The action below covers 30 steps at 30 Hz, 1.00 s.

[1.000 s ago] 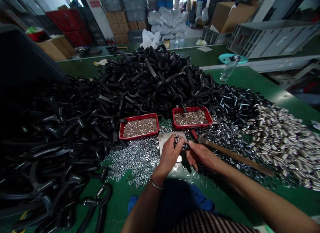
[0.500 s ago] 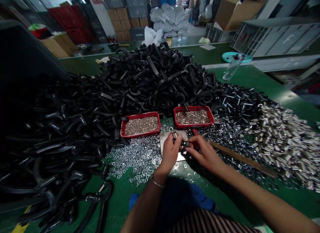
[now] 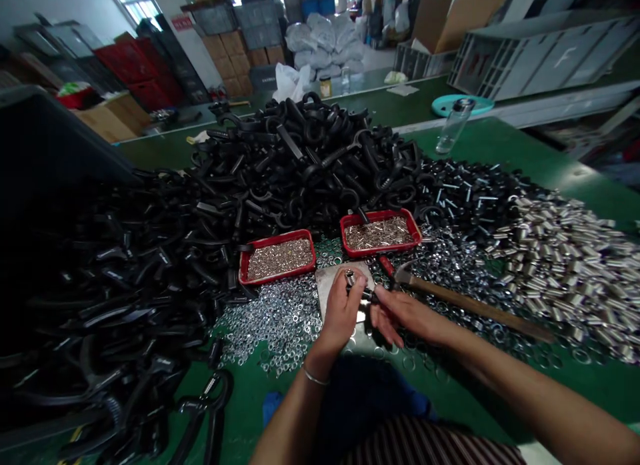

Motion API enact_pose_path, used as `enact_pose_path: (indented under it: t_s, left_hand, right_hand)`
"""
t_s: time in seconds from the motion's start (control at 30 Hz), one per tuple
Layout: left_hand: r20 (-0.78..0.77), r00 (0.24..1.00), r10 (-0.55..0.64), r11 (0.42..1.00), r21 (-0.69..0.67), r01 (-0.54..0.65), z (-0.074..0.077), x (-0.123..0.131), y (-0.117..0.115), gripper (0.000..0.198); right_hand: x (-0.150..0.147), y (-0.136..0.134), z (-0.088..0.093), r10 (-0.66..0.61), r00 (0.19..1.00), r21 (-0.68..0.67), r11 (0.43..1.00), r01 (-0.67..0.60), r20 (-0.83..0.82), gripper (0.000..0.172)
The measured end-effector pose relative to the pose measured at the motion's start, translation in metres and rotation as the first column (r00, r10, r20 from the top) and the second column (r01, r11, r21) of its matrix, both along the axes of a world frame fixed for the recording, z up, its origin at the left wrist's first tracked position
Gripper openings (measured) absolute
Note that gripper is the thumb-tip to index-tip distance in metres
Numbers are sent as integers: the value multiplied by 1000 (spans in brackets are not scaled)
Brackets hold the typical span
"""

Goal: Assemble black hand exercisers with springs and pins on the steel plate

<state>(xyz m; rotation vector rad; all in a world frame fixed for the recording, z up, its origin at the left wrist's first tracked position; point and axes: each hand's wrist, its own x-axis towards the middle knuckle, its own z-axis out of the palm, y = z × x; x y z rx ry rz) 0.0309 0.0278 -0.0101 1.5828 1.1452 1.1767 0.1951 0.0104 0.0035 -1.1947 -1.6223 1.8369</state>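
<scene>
Over a metal plate [image 3: 326, 282], my left hand [image 3: 341, 312] is closed around a small black part [image 3: 368, 294] with a ribbed, shiny metal piece near its upper end. My right hand [image 3: 403, 313] pinches the right end of the same part between thumb and forefinger, its other fingers hanging loosely below. The fingers hide much of the part, so its exact kind does not show. Just right of the plate lies a hammer [image 3: 450, 293] with a wooden handle. Small metal rings [image 3: 280, 325] are spread to the left of the plate.
Behind the plate stand a left red tray [image 3: 280, 275] and a right red tray [image 3: 385, 250], both holding small metal pins. Black handle-like parts [image 3: 300, 152] form a large heap. Metal cylinders [image 3: 565, 265] are piled at right, beyond them a clear bottle [image 3: 454, 126].
My right hand has turned, and its lower fingers now hang further down beside the plate. The left hand keeps its grip on the black part. The whole view has shifted slightly.
</scene>
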Motion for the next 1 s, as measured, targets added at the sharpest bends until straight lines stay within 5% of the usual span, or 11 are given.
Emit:
enact_pose_path:
  t_s: [0.13, 0.27, 0.33, 0.43, 0.53, 0.73, 0.83, 1.0]
  left_hand:
    - [5, 1000, 16, 994, -108, -16, 1, 1, -5, 29]
    - [-68, 997, 31, 995, -88, -37, 1, 0, -8, 30]
    - [-126, 992, 31, 997, -67, -40, -1, 0, -8, 31]
    - [-148, 984, 98, 990, -84, -111, -4, 0, -10, 33]
    - [-94, 988, 118, 980, -147, -132, -6, 3, -14, 36]
    - [27, 1000, -3, 967, -254, 10, 5, 1, -21, 55]
    - [56, 996, 64, 948, -316, -43, 6, -1, -21, 65]
    - [176, 981, 85, 971, -236, -42, 7, 0, -24, 64]
  right_hand:
    - [0, -1, -5, -202, 979, 174, 965, 195, 23, 51]
    - [-3, -3, -10, -59, 985, -169, 985, 32, -160, 70]
    - [-3, -4, -9, -31, 972, -237, 971, -26, -232, 72]
    - [-1, -6, -5, -131, 978, -32, 991, 128, -161, 56]
    - [0, -10, -7, -258, 966, 223, 940, 259, -34, 45]
    - [0, -16, -15, -43, 993, -84, 996, 34, -107, 73]
    - [-1, -19, -10, -133, 986, 41, 990, 138, -97, 56]
    - [-7, -28, -4, -266, 964, 283, 925, 255, 0, 35]
